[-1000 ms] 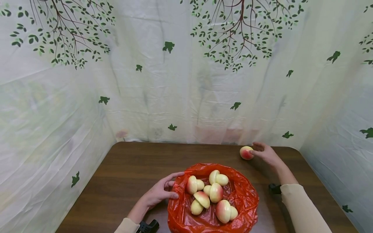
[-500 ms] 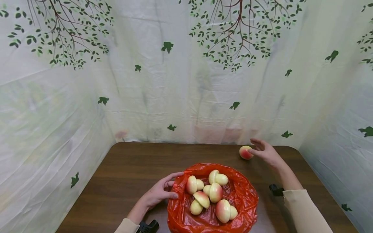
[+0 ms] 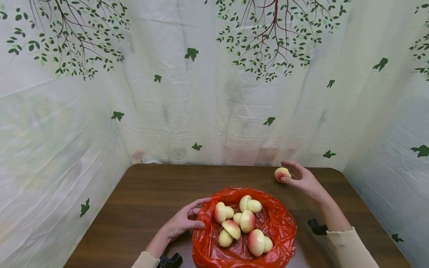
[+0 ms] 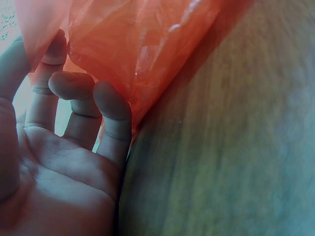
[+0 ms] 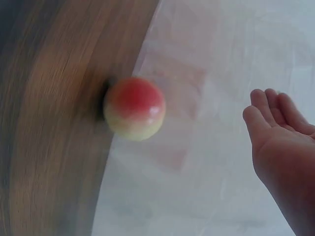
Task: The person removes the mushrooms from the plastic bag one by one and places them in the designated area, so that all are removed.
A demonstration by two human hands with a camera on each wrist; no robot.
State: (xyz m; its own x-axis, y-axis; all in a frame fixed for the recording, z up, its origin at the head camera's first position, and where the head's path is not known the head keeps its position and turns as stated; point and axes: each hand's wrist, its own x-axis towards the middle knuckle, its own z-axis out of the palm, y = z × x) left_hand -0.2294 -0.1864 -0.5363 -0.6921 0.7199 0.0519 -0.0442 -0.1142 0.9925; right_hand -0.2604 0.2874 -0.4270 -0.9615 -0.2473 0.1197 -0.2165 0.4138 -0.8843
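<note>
My left hand (image 3: 182,222) holds the side of a red plastic bag (image 3: 291,227), a fold of it between thumb and index finger; the other fingers curl loosely in the left wrist view. Inside the bag lie several mushroom-shaped pieces (image 3: 256,242), pale yellow with red-blushed caps. Toward the table's far right, a round red-and-yellow piece (image 3: 280,173) resembles those caps; no stem shows. My right hand (image 3: 305,182) is beside it, thumb overlapping its right edge in the head view. In the right wrist view, the round piece (image 5: 135,108) appears apart from the extended fingers (image 5: 263,110).
A dark brown wooden table (image 3: 161,186) lies under everything. Behind its far edge hangs a pale curtain (image 3: 214,111) printed with branches and leaves, and more curtain closes both sides. A black device (image 3: 169,260) is worn on the left wrist, another (image 3: 317,227) on the right.
My right hand has shifted left, bringing its thumb further over the round piece. The left hand and the bag keep their places.
</note>
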